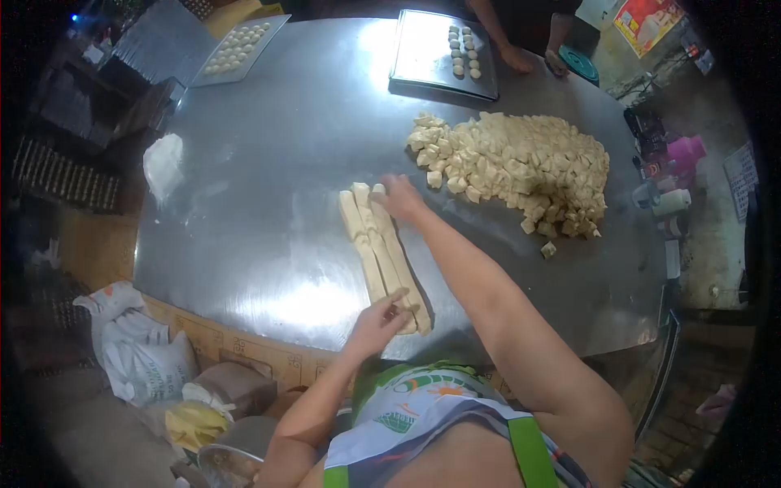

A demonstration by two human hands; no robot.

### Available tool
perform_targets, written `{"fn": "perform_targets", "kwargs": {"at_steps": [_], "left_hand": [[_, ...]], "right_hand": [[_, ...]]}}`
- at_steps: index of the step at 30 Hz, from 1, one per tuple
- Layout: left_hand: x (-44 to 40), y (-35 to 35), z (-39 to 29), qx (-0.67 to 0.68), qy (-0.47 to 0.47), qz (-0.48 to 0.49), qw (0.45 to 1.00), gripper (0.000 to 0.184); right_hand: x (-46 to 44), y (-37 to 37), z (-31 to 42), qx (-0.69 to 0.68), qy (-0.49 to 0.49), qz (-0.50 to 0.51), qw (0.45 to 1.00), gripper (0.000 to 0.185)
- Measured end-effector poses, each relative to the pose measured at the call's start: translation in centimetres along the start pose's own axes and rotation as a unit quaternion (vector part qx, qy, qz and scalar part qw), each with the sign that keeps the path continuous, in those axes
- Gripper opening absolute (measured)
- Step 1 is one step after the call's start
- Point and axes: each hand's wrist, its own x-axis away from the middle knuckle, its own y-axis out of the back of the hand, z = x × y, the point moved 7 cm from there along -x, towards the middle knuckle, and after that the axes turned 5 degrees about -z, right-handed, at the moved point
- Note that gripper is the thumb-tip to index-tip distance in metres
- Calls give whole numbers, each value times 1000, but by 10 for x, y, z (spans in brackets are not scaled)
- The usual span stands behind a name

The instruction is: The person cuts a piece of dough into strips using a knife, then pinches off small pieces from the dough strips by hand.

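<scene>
Head view recorded three strips of dough lying side by side, roughly lengthwise from the worker, on a metal table. Left hand was at their near ends, its fingers bent and slightly parted over the dough; whether they gripped or merely rested could not be told. Right hand was at the far end of the right-hand strip; its fingers were indistinct, and their closure could not be established.

Risks, as judged:

1. Tearing or thinning. Creases showed partway along the strips. An uneven pull between the two hands could stretch the dough at those weak places.

2. Sticking. A heap of white powder stood well apart, at the table's left side. Any dusting beneath the strips could not be confirmed; bare contact could make them cling and distort when shifted.

3. Disturbance of cut stock. A large pile of dough pieces lay beyond the right forearm, with one loose piece just off its near edge. A wide outward swing of that arm could scatter pieces.

4. Contamination. The apron hung close to the near table edge; leaning farther forward could bring cloth against the dough.
</scene>
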Motion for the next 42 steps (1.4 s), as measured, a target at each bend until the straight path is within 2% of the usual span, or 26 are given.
{"fn": "perform_targets", "kwargs": {"at_steps": [3, 4, 5, 6, 8, 10, 12, 14, 15, 17, 18, 19, 20, 23, 24, 26, 27, 28, 31, 32, 33, 35, 37, 39, 41, 42], "left_hand": [[3, -16, 7, -5, -26, -8, 1000, 48], [3, -17, -1, -108, -94, -52, 988, 53], [4, -19, -10, -209, -161, -94, 960, 58], [3, -23, -15, -208, -167, -91, 959, 58], [0, -28, -28, -248, -170, -136, 944, 70], [-3, -38, -28, -272, -171, -147, 935, 73], [-5, -49, -27, -337, -161, -174, 911, 73], [-8, -65, -30, -365, -165, -133, 907, 71], [-8, -73, -31, -390, -158, -112, 900, 70], [-7, -89, -26, -436, -186, -124, 872, 63], [-9, -100, -20, -469, -175, -99, 860, 61], [-10, -111, -20, -503, -162, -74, 846, 59], [-7, -118, -31, -497, -142, -85, 852, 44], [-23, -129, -24, -454, -137, -14, 880, 36], [-15, -132, -49, -350, -165, 2, 922, 34], [-1, -131, -86, -293, -146, 35, 944, 35], [9, -133, -108, -228, -125, 61, 964, 37], [22, -135, -153, -261, -136, 60, 954, 32], [10, -112, -177, -239, -99, 59, 964, 30], [-14, -100, -160, -414, -159, 66, 894, 49], [-11, -106, -168, -418, -169, 70, 890, 49], [9, -144, -197, -419, -296, 79, 854, 72], [40, -201, -200, -255, -293, 207, 898, 76], [36, -237, -128, -265, -349, 237, 867, 71], [44, -244, -116, -197, -382, 255, 866, 69], [43, -242, -120, -133, -406, 280, 860, 67]], "right_hand": [[9, -1, 11, -24, 15, 5, 1000, 38], [20, 9, 13, -22, 16, 1, 1000, 38], [42, 24, 19, -26, 91, -4, 995, 36], [68, 44, 26, -29, 166, -10, 986, 34], [121, 97, 10, -111, 126, -39, 985, 31], [182, 166, -18, -257, 17, -67, 964, 23], [241, 225, -81, -265, 10, -187, 946, 23], [298, 275, -141, -279, -83, -290, 912, 22], [320, 282, -176, -281, -89, -301, 907, 22], [360, 279, -276, -233, -204, -432, 847, 21], [371, 263, -317, -236, -202, -442, 841, 21], [379, 232, -357, -185, -249, -383, 870, 23], [389, 212, -382, -134, -297, -320, 890, 25], [384, 217, -343, -168, -237, -320, 902, 30], [382, 227, -324, -160, -213, -311, 912, 31], [383, 291, -235, -42, -38, -349, 935, 33], [389, 310, -210, -44, -37, -353, 934, 33], [393, 325, -185, -57, -4, -347, 936, 33], [393, 330, -148, -128, 69, -353, 924, 32], [394, 328, -136, -183, 103, -359, 910, 31], [393, 323, -126, -180, 101, -370, 906, 31], [387, 296, -107, -329, 76, -315, 887, 24], [388, 282, -74, -368, 77, -308, 874, 21], [392, 275, -49, -408, 85, -290, 861, 23], [388, 268, -38, -375, 33, -233, 897, 9], [381, 256, -46, -413, 9, -222, 883, 13]]}}
